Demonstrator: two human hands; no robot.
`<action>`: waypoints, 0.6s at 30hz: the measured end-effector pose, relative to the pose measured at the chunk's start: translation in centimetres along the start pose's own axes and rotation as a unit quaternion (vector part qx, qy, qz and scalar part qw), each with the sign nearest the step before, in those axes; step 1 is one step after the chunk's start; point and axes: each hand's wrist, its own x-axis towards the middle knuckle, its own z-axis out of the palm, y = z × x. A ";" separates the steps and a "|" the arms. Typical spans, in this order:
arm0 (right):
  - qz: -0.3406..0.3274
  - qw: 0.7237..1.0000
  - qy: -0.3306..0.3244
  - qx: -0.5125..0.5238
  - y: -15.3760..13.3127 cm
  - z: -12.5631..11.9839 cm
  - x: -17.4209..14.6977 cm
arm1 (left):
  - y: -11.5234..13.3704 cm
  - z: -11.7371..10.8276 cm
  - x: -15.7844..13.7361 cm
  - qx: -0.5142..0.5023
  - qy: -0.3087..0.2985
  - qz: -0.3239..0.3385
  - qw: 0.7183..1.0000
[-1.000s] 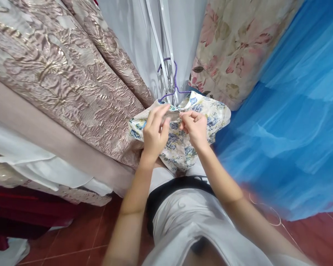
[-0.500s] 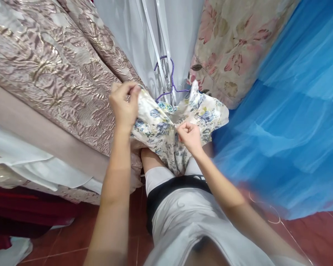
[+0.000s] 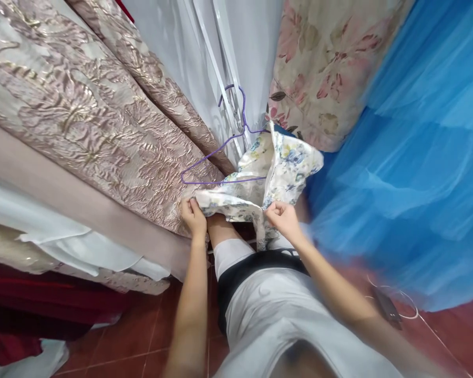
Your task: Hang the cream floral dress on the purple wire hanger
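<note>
A white floral garment (image 3: 294,160) with blue and yellow print hangs partly on a purple wire hanger (image 3: 205,160). Its right side still covers the hanger's right arm, while the hanger's left arm is bare. My left hand (image 3: 194,216) is closed on the garment's left edge, below the hanger's left corner. With pinched fingers, my right hand (image 3: 283,218) grips the front opening near the middle. The cloth between my hands is stretched, and its lower part hangs in front of my legs.
Pink and gold brocade fabric (image 3: 86,105) hangs at left, with white and dark red cloth below it. White straps and a pale curtain (image 3: 161,47) hang behind. At right are pink-flowered fabric (image 3: 327,63) and blue tulle (image 3: 413,157). A dark box with a white cable (image 3: 410,316) lies on the red tiled floor.
My left hand has moved down and slightly right, drawing the garment's left side off the hanger's left arm. My right hand has moved lower and a little right, still pinching the opening.
</note>
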 end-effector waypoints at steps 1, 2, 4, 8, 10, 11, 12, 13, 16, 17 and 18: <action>0.001 1.000 0.001 -0.011 0.4 -0.4 -0.1 | 0.3 0.2 -1.9 -0.004 0.016 -0.022 1.000; 0.002 1.000 -0.003 -0.023 0.9 -0.7 -0.2 | 0.7 0.6 -3.8 -0.017 0.019 -0.043 0.999; 0.003 0.998 -0.021 -0.057 2.0 -1.2 -0.3 | 2.0 1.5 -7.1 -0.061 -0.031 -0.064 0.996; -0.023 0.981 -0.036 -0.188 3.2 -1.8 -0.4 | 6.7 4.3 -10.0 -0.154 -0.174 0.015 0.973; -0.047 0.979 -0.012 -0.198 2.9 -2.3 -0.4 | 9.7 6.0 -9.6 -0.189 -0.229 0.057 0.953; -0.062 0.982 0.003 -0.180 2.7 -2.6 -0.3 | 11.2 6.8 -9.2 -0.201 -0.251 0.069 0.945; -0.080 0.985 0.017 -0.154 2.4 -2.9 -0.3 | 12.7 7.6 -8.6 -0.206 -0.265 0.077 0.939; -0.098 0.986 0.028 -0.133 2.1 -3.2 -0.2 | 14.1 8.4 -8.1 -0.205 -0.275 0.084 0.935; -0.128 0.982 0.063 -0.126 2.3 -4.2 0.2 | 17.9 10.6 -6.9 -0.204 -0.314 0.123 0.919; -0.126 0.980 0.078 -0.136 2.6 -4.5 0.3 | 18.9 11.2 -6.8 -0.212 -0.343 0.142 0.904; -0.118 0.979 0.080 -0.146 3.1 -4.7 0.3 | 19.8 11.8 -6.8 -0.219 -0.383 0.161 0.883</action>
